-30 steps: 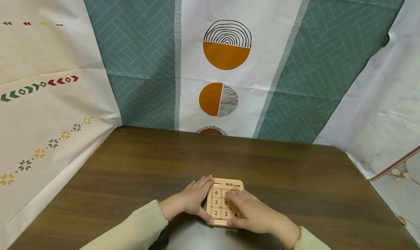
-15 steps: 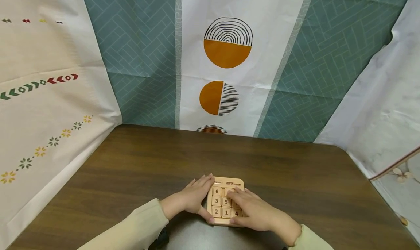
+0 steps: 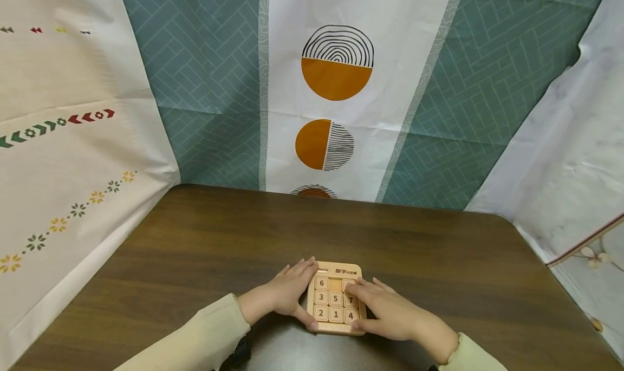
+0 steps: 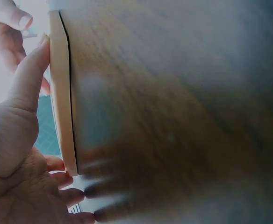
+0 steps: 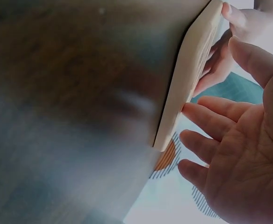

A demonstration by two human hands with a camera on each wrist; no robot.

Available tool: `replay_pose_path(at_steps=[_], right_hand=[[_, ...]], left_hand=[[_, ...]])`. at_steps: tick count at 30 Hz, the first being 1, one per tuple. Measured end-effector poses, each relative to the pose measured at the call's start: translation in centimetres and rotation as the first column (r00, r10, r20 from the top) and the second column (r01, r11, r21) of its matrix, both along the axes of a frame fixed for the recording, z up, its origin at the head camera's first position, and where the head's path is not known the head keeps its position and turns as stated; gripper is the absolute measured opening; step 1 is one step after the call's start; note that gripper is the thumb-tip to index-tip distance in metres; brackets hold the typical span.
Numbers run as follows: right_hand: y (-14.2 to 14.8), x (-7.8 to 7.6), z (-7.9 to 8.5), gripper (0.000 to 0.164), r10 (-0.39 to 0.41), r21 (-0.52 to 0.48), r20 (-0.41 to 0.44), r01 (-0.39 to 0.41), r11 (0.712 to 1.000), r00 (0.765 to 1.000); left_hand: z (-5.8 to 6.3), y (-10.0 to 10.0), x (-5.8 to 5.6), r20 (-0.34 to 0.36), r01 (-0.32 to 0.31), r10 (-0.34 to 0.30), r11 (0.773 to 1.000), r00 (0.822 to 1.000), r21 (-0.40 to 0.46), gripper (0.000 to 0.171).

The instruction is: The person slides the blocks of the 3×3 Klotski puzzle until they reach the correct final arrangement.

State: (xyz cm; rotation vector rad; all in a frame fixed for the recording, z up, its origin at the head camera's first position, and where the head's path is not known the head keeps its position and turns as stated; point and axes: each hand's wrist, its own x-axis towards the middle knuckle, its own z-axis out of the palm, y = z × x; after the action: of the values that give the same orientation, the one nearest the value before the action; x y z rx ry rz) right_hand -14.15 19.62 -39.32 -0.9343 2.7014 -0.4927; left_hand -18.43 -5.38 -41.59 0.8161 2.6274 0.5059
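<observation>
A wooden number sliding puzzle (image 3: 335,328) lies flat on the table near its front. My left hand (image 3: 292,292) holds its left side, thumb at the near corner and fingertips at the far one. The left wrist view shows that thumb against the puzzle's pale edge (image 4: 61,93). My right hand (image 3: 390,311) reaches over from the right. One fingertip rests on the top-right tile (image 3: 348,282), covering its number, and the thumb touches the near right part of the frame. A gap (image 3: 335,285) shows in the top row, between the 6 tile (image 3: 321,282) and the touched tile.
The brown wooden table (image 3: 219,230) stretches out around the puzzle. A patterned cloth (image 3: 209,89) hangs behind it, with a cream cloth (image 3: 73,170) on the left and a pale one (image 3: 570,160) on the right.
Under my right fingertip, the tile has slid from the top row's middle to its right end, opening the gap beside the 6. The left hand has kept its place.
</observation>
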Motion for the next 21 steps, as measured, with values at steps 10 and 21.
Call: replay_pose_path(at_steps=[10, 21], right_hand=[[0.2, -0.1, 0.5, 0.06, -0.004, -0.001, 0.01, 0.004, 1.0, 1.0], [-3.0, -0.9, 0.6, 0.058, 0.058, 0.024, -0.046, -0.057, 0.998, 0.997]], left_hand=[[0.0, 0.2, 0.0, -0.007, 0.01, -0.01, 1.0, 1.0, -0.008, 0.124], [0.1, -0.1, 0.0, -0.017, 0.005, -0.005, 1.0, 1.0, -0.008, 0.123]])
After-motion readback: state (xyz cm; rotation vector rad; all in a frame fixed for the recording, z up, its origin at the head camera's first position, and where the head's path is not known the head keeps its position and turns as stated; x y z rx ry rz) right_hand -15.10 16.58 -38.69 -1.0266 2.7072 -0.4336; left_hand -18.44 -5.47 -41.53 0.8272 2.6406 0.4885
